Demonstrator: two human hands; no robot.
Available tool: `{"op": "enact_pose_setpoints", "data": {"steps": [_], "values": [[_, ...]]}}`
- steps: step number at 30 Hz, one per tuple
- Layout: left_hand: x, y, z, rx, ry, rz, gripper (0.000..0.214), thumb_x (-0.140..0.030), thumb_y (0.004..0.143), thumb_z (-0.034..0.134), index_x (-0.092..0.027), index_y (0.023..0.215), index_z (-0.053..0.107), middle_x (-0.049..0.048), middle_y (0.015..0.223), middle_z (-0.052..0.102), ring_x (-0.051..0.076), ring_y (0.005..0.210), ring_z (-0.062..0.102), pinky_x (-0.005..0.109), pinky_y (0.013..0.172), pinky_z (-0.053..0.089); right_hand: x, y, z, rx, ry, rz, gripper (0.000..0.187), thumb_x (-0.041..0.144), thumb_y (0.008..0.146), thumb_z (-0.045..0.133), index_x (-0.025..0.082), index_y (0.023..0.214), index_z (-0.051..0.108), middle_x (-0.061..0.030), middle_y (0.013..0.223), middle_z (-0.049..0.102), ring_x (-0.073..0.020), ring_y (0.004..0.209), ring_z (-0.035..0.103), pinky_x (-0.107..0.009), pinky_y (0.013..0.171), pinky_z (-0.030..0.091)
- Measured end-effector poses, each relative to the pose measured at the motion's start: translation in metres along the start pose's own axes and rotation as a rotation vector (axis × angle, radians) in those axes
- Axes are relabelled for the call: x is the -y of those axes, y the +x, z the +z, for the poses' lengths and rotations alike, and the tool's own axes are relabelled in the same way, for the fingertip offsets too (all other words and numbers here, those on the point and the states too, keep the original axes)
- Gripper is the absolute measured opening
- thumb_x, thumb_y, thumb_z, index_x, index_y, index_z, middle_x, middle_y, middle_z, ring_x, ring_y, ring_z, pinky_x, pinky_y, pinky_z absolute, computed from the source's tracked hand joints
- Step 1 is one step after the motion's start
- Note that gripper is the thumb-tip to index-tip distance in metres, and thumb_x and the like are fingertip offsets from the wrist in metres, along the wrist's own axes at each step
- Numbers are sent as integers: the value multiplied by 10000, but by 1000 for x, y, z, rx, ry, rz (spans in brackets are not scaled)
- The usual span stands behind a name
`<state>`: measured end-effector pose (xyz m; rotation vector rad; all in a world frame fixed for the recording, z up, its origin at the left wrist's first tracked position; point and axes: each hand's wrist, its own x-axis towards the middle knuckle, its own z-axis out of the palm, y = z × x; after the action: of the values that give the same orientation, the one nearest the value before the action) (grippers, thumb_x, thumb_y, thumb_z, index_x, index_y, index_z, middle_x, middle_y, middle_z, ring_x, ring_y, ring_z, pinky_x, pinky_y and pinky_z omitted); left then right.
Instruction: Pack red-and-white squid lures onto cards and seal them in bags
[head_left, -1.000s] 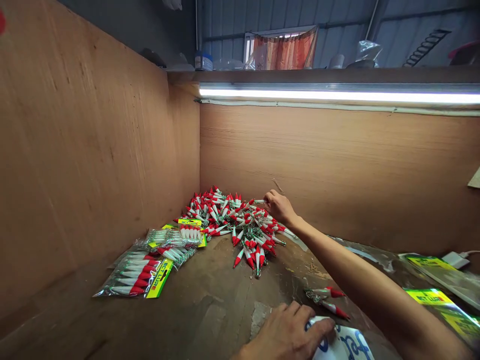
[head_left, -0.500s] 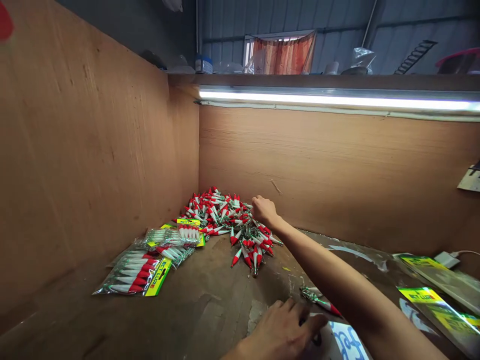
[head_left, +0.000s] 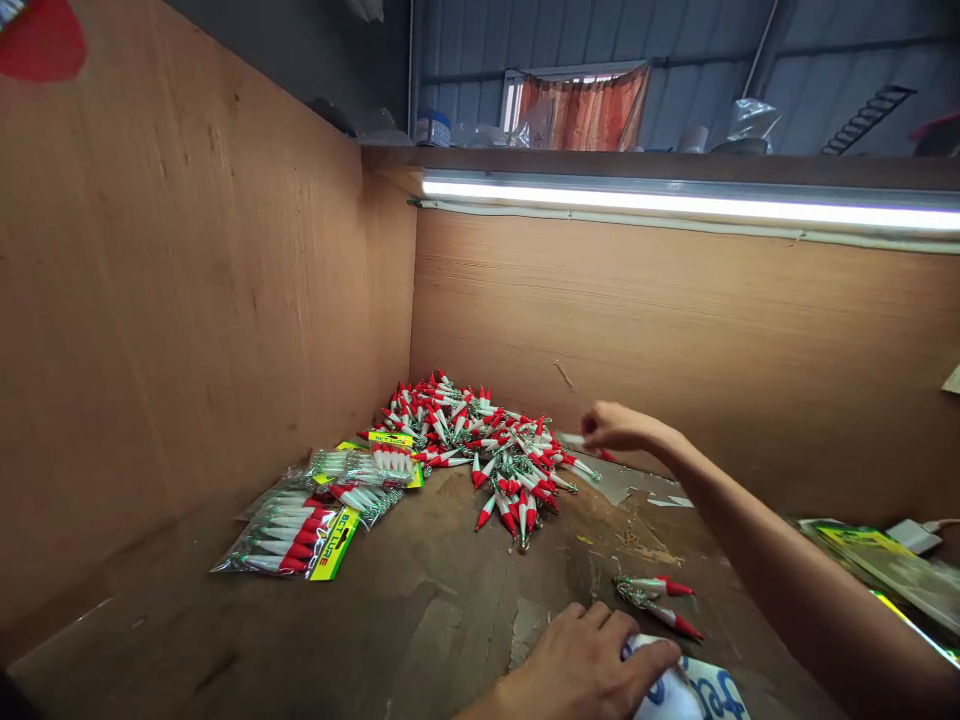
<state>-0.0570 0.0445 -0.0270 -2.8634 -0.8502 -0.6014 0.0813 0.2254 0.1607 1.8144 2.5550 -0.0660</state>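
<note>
A heap of red-and-white lures with green tinsel (head_left: 480,440) lies in the far corner of a wooden bench. My right hand (head_left: 619,428) hovers at the heap's right edge, fingers pinched on one lure (head_left: 574,441). My left hand (head_left: 581,665) rests flat near the bench's front edge, fingers lying on a white sheet with blue marks (head_left: 694,690). Two loose lures (head_left: 660,600) lie just beyond that hand.
Filled clear packets with yellow labels (head_left: 300,530) lie left of the heap. Empty yellow-topped packets (head_left: 892,565) and a white plug (head_left: 911,535) sit at the right. Plywood walls (head_left: 187,300) close the bench at left and back, under a strip light (head_left: 675,205).
My right hand has drawn back to the right, away from the middle of the heap, with a lure pinched in its fingers. My left hand has stayed on the white sheet.
</note>
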Motion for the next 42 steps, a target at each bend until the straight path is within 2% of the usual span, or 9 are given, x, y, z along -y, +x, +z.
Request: {"op": "enact_pose_setpoints", "data": {"steps": [3,5,7,10,13,17,23,31,42], "values": [[-1,0,-2,-6,-3,22,399,-423,1040,309,-347,1432,321,49,1108,623,233,939,604,311,692,444,-27,-31,22,245,41,-43,111,164,539,788,166,636,734,0,559,676,-163,541,627,-215,529,419],[-3,0,-3,1,-1,33,404,-412,1038,326,-336,1435,319,51,1109,621,233,937,603,314,696,448,-31,-36,34,271,72,-60,110,170,544,793,164,640,741,6,556,676,-162,538,628,-213,526,422],[-3,1,-2,10,-2,38,413,-396,1034,351,-327,1440,315,54,1109,618,234,935,602,314,698,453,-19,-26,39,181,112,-83,107,240,662,750,169,740,761,-6,660,715,-171,636,658,-215,580,441],[-2,1,0,20,-4,24,414,-389,1027,380,-344,1434,319,46,1092,618,231,926,603,306,693,457,20,8,40,-53,177,-133,290,379,877,578,194,1037,733,-35,943,751,-178,878,675,-213,722,459],[1,2,4,40,-7,0,397,-401,1020,396,-355,1411,348,39,1080,628,227,922,611,294,685,455,63,47,43,-230,205,-146,427,422,929,521,193,1277,613,-85,1173,702,-189,1033,651,-211,807,451],[5,4,7,72,-51,-11,393,-478,1010,393,-361,1385,397,48,1134,642,244,962,614,306,659,445,96,82,48,-315,156,-137,303,291,919,527,186,1154,686,-108,1107,729,-217,1010,669,-223,774,449],[4,7,2,93,-107,-47,387,-533,997,384,-390,1348,462,53,1132,663,258,967,621,312,645,429,104,99,32,-405,-16,-273,242,174,905,504,181,1034,709,-115,1089,704,-219,997,643,-238,807,424],[5,3,10,18,-26,-24,397,-505,1031,247,-416,1398,373,34,1024,651,233,888,611,296,613,394,87,74,22,-572,-237,-422,244,124,961,417,159,1043,644,-135,1086,622,-223,996,564,-267,823,413],[5,1,-4,70,-35,3,413,-405,1036,326,-368,1445,290,47,1166,624,240,965,611,319,727,470,12,1,-11,-973,-344,-418,224,132,978,435,156,993,657,-89,927,623,-192,864,532,-278,748,399]]}}
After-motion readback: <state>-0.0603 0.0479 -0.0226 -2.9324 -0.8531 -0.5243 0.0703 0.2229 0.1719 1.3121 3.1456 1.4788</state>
